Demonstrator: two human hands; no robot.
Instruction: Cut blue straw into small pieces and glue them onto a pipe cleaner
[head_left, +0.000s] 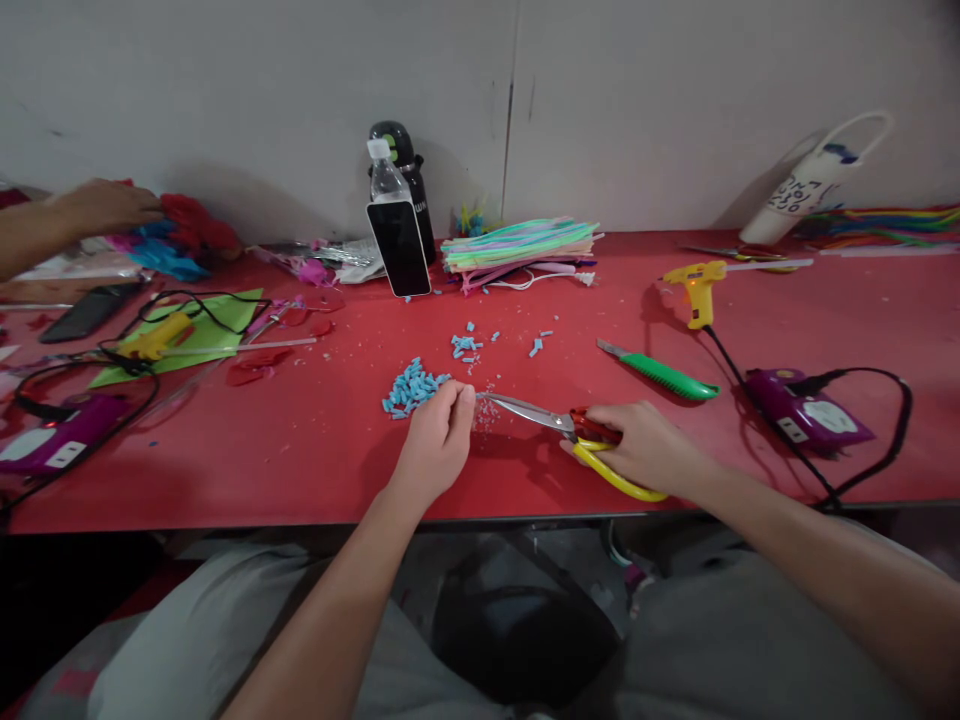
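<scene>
My right hand (pixel 645 450) grips a pair of scissors (pixel 536 412) by its red and yellow handles. The blades point left, their tips close to the fingertips of my left hand (pixel 442 430). My left hand is closed in a pinch; whatever lies between its thumb and finger is too small or hidden to make out. Beside and partly behind it lies a pile of short light-blue pieces (pixel 412 388). A smaller group of blue pieces (pixel 466 345) sits farther back, and tiny pale crumbs are scattered around the blade tips.
Behind stand a propped phone (pixel 400 248), a clear bottle (pixel 388 180) and a bundle of pipe cleaners (pixel 517 245). To the right are a green utility knife (pixel 664 373), a yellow glue gun (pixel 699 290) and a purple power box (pixel 806 410). Another person's hand (pixel 105 208) reaches in at left.
</scene>
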